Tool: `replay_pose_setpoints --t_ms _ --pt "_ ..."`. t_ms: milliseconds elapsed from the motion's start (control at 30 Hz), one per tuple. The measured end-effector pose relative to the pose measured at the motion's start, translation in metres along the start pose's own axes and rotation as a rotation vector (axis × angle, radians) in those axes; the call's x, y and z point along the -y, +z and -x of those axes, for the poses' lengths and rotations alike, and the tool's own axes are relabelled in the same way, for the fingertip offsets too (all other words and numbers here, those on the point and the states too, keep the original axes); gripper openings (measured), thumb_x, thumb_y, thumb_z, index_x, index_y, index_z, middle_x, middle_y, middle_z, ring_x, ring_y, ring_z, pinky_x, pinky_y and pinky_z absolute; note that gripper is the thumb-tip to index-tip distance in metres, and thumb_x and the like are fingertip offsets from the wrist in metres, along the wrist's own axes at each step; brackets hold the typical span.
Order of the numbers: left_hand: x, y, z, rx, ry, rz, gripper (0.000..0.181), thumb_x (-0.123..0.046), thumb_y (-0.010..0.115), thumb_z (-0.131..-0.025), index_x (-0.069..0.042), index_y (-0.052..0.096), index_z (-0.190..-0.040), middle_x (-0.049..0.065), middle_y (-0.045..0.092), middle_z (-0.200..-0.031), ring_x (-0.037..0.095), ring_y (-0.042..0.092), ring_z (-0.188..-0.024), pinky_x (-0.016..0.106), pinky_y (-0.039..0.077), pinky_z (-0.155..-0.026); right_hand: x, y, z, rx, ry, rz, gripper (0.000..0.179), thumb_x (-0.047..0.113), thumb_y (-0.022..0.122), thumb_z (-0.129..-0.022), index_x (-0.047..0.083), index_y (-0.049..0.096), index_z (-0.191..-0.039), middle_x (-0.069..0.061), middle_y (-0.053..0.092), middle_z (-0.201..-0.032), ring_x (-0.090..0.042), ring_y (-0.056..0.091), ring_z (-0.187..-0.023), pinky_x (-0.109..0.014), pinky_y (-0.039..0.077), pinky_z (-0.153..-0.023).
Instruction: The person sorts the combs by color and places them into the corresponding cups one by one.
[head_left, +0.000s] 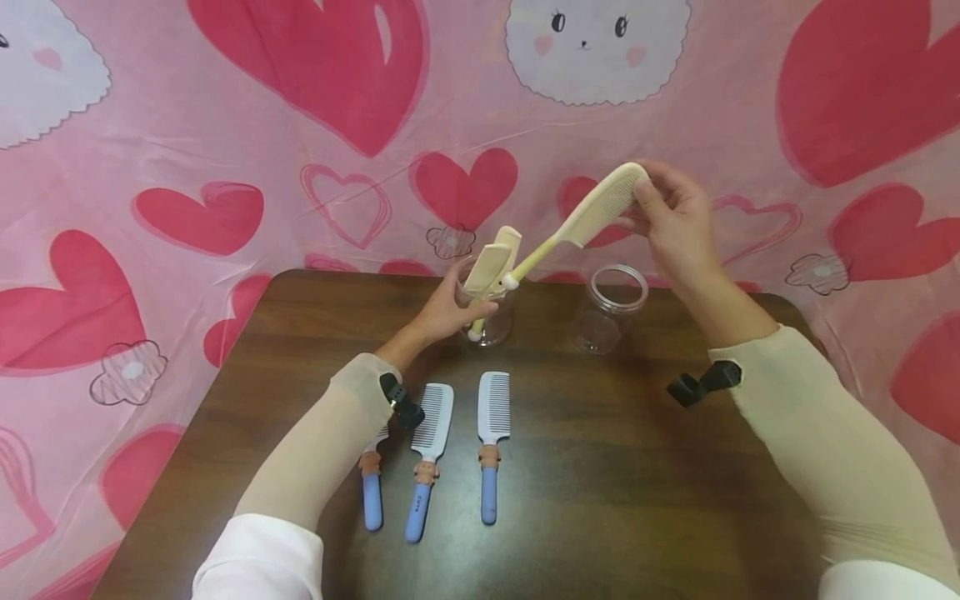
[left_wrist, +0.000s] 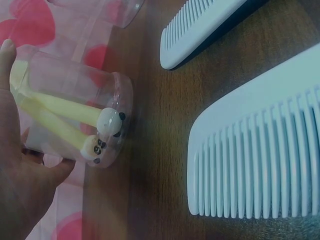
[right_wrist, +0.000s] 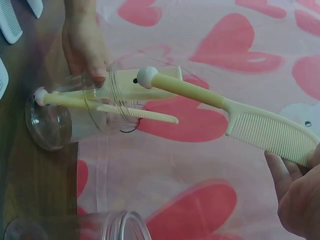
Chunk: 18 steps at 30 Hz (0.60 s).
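My right hand (head_left: 678, 217) pinches a pale yellow comb (head_left: 600, 208) by its toothed end, the handle slanting down to the left. A white panda-like knob tips that handle, close over the mouth of a clear plastic jar (left_wrist: 75, 100). Around this jar my left hand (head_left: 442, 312) curls its fingers and thumb. Two more yellow combs (right_wrist: 135, 82) stand in the jar, knobs down at the bottom and toothed ends sticking out above the rim.
A second clear jar (head_left: 617, 292) stands on the brown table (head_left: 637, 467), to the right. Nearer me lie three combs with white teeth and blue handles, among them a right one (head_left: 491, 450) and a middle one (head_left: 429, 458). Behind hangs a pink heart-patterned cloth (head_left: 360, 67).
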<state>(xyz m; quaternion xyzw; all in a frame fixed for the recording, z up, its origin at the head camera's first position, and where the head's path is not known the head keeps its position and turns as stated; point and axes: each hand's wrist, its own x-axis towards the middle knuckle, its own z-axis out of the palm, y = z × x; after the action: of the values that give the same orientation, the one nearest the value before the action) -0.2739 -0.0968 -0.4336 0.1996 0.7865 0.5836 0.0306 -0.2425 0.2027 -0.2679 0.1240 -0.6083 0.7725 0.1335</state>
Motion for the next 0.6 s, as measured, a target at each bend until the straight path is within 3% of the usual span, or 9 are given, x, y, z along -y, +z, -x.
replay_pose_setpoints --t_ms 233,400,600 --pt "0.001 0.001 0.0 0.001 0.005 0.011 0.092 -0.009 0.082 -0.086 -0.009 0.025 -0.158 0.013 0.042 -0.154 0.026 0.045 -0.138 0.042 0.038 -0.115 -0.014 0.016 -0.008 -0.004 -0.082 0.008 0.021 -0.004 0.058 -0.1 0.005 0.074 -0.108 -0.006 0.071 -0.088 -0.014 0.073 -0.069 -0.026 0.061 -0.063" --pt "-0.001 0.001 0.001 -0.004 -0.02 -0.009 0.093 -0.013 0.083 -0.085 -0.011 0.025 -0.157 0.013 0.043 -0.151 0.026 0.048 -0.134 0.044 0.041 -0.113 -0.023 0.031 -0.012 -0.053 -0.042 0.008 0.019 -0.004 0.059 -0.099 0.003 0.073 -0.11 -0.006 0.068 -0.088 -0.014 0.071 -0.068 -0.024 0.06 -0.062" --pt "-0.001 0.0 0.001 -0.01 -0.022 -0.007 0.091 -0.013 0.083 -0.085 -0.009 0.026 -0.156 0.014 0.046 -0.146 0.027 0.051 -0.128 0.044 0.043 -0.111 -0.033 0.045 -0.016 -0.057 -0.022 0.088 0.024 -0.002 0.059 -0.1 -0.005 0.067 -0.123 -0.003 0.067 -0.09 -0.011 0.069 -0.069 -0.022 0.059 -0.062"
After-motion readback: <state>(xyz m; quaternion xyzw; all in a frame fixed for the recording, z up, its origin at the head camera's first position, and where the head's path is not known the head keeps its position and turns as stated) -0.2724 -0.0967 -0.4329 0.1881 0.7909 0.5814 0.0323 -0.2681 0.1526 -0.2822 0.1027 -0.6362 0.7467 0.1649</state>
